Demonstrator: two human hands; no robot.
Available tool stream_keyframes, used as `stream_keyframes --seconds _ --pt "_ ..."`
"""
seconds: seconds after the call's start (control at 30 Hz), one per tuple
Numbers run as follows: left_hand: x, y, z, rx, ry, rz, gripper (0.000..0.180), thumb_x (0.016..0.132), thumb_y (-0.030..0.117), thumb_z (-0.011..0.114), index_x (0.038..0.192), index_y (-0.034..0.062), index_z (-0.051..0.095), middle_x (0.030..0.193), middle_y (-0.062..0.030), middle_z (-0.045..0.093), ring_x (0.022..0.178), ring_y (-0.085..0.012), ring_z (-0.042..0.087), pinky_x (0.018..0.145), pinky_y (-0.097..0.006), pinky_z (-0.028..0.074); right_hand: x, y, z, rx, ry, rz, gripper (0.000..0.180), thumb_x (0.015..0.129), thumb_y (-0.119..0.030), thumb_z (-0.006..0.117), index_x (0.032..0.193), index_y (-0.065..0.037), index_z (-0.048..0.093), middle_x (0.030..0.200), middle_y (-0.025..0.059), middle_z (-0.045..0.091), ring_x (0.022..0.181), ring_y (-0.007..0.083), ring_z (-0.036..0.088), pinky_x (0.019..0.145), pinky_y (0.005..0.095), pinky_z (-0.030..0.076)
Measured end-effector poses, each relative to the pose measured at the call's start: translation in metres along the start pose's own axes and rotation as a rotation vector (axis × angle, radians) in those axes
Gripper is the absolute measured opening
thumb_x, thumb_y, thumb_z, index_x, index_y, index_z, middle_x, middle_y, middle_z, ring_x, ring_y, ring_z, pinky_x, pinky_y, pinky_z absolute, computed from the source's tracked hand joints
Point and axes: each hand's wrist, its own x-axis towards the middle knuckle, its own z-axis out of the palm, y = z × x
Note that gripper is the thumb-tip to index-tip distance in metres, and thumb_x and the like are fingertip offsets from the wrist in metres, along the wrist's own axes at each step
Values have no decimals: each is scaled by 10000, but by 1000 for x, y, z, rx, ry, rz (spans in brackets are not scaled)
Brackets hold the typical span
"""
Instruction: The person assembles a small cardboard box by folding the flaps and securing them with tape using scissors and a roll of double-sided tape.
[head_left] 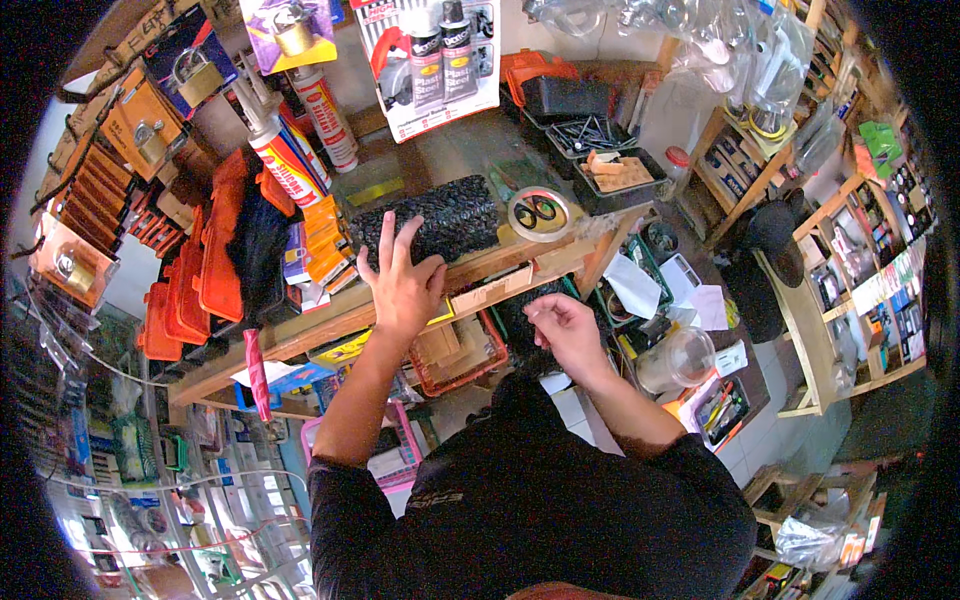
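Crowded hardware-shop shelving fills the view, with a wooden counter shelf (330, 325) running across the middle and packaged goods hung above it. Left hand (402, 282): raised over the shelf edge, fingers spread and released, holding nothing; its fingertips lie on or just above a black, rough-textured rectangular mat or brush block (430, 218) that rests flat on the shelf top. Right hand (566, 328): lower and to the right, in front of the shelf, fingers loosely curled; whether it pinches some small item cannot be told. Just right of the black block lies a roll of pale tape with a dark core (540, 213), and behind it a black tray of loose nails (590, 135). Orange plastic cases (205, 270) stand stacked at the left; a red wire basket of small cartons (455, 355) sits beneath the shelf. As a judgement, the step in hand is a reach toward the black block; a grasp would call for the spread fingers to close over its near edge.
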Motion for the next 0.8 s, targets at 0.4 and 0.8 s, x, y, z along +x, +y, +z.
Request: stream_keyframes --seconds 0.4,0.8 --pt "0 -2 11 42 16 31 63 733 221 682 773 174 668 1333 -29 391 1344 -309 247 914 -601 267 -7 15 -16 -41 8 20 104 887 -109 598 923 -14 624 755 6 605 560 57 525 496 199 424" --pt "11 -10 17 -21 86 33 67 746 157 642 798 148 600 1176 -87 418 1247 -330 329 924 -605 238 -6 18 -15 -21 36 9 117 871 -135 629 899 -21 630 705 -6 593 547 54 514 493 203 415"
